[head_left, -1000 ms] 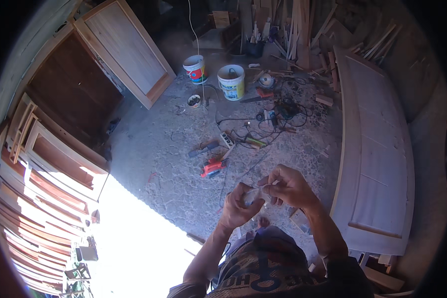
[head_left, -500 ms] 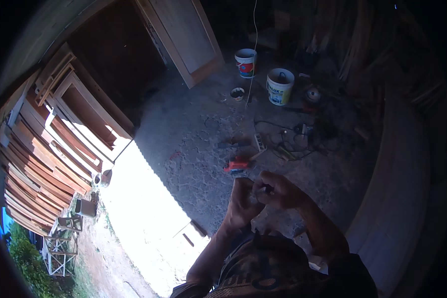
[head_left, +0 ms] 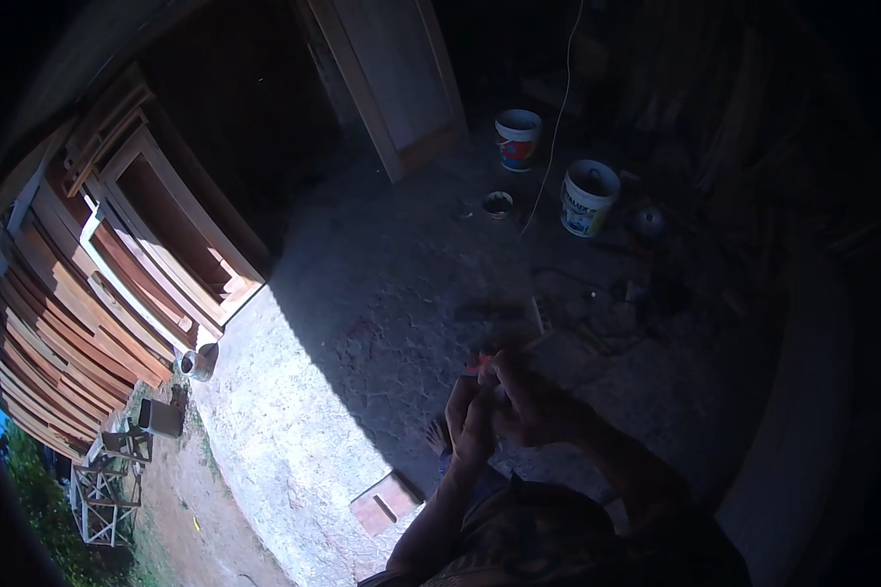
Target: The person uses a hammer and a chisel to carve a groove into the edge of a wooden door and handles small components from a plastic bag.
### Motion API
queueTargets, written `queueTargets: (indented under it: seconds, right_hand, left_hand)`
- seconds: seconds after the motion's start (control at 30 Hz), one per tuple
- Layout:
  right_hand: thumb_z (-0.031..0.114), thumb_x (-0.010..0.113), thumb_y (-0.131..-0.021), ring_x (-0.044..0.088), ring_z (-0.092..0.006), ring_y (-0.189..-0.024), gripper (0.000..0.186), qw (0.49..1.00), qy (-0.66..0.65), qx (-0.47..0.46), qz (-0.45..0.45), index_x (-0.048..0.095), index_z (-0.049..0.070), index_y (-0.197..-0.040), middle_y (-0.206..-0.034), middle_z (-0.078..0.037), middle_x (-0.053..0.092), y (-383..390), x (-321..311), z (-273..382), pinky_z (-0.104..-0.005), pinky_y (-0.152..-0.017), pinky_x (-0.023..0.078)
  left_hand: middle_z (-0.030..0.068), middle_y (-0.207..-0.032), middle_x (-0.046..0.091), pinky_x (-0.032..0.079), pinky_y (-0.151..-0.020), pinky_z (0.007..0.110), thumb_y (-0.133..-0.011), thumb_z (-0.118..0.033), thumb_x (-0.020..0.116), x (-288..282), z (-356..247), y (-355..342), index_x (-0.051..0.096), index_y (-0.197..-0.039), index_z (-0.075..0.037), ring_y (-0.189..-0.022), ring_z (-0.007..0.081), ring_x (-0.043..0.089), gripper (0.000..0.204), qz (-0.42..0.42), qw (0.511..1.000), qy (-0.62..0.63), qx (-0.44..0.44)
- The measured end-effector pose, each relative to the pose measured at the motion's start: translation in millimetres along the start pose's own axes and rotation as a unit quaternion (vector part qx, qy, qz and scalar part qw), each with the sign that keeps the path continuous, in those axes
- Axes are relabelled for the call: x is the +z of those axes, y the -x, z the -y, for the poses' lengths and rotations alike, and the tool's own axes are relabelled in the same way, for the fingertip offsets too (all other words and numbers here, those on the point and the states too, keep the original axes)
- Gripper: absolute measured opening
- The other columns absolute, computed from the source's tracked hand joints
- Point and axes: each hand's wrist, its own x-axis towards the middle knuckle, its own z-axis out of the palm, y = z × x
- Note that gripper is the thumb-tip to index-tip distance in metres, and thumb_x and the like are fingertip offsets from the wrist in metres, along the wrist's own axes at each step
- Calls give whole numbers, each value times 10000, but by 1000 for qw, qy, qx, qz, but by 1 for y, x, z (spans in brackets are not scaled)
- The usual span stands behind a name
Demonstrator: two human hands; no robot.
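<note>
My left hand [head_left: 468,419] and my right hand [head_left: 527,406] are brought together in front of my body, touching each other. The fingers of both are closed. Whatever they hold, if anything, is hidden between them and lost in the shade. Just beyond my fingertips, a red tool [head_left: 481,363] lies on the floor, partly covered by my hands; its kind cannot be made out. Past it is a pale power strip [head_left: 538,315].
Two paint buckets [head_left: 589,201] [head_left: 518,142], a small bowl [head_left: 497,204] and a hanging cable [head_left: 564,108] are farther off. Wooden boards [head_left: 78,333] and a door frame [head_left: 181,220] lean at left. A reddish slab [head_left: 384,505] lies in the sunlight near my bare foot [head_left: 437,436].
The view has shifted, so the floor things sit lower and farther right, and the picture is darker. My hands stay together, now lower and overlapping the red tool.
</note>
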Motion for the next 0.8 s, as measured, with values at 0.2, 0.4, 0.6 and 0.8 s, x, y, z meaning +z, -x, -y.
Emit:
queueTargets:
  seconds: [0.2, 0.4, 0.6, 0.8]
  right_hand:
    - [103, 710, -827, 639, -390, -978, 540, 997, -31, 14, 72, 427, -1, -1274, -1114, -234, 531, -142, 65, -36, -441, -803, 530]
    - [64, 745, -826, 656, -362, -1003, 623, 996, -69, -13, 50, 419, 51, -1356, -1190, -206, 519, -264, 99, -38, -430, -790, 565]
    - [119, 732, -839, 619, -342, -983, 298, 996, 28, -42, 70, 593, 16, -1081, -1141, -170, 562, -342, 107, -58, -430, -785, 533]
    - [125, 721, -849, 621, -296, -991, 181, 972, -32, -194, 126, 632, 69, -997, -1021, -106, 644, -421, 94, -87, -416, -868, 491]
  left_hand:
    - [72, -1025, 620, 519, -789, 272, -922, -180, 538, -102, -43, -97, 542, -1215, -22, -929, 138, 637, 333, -51, 992, 87, -79]
    - [32, -835, 623, 500, -682, 264, -913, -92, 561, -169, -116, -180, 612, -974, -18, -760, 123, 620, 109, -159, 972, 170, -44]
    - [34, -817, 626, 445, -607, 256, -902, -163, 517, -252, -137, -241, 601, -908, -46, -689, 102, 571, 144, -132, 991, 28, 26]
    - [42, -815, 632, 462, -656, 260, -915, -132, 559, -286, -146, -306, 586, -967, -42, -731, 108, 596, 107, -102, 993, 26, 45]
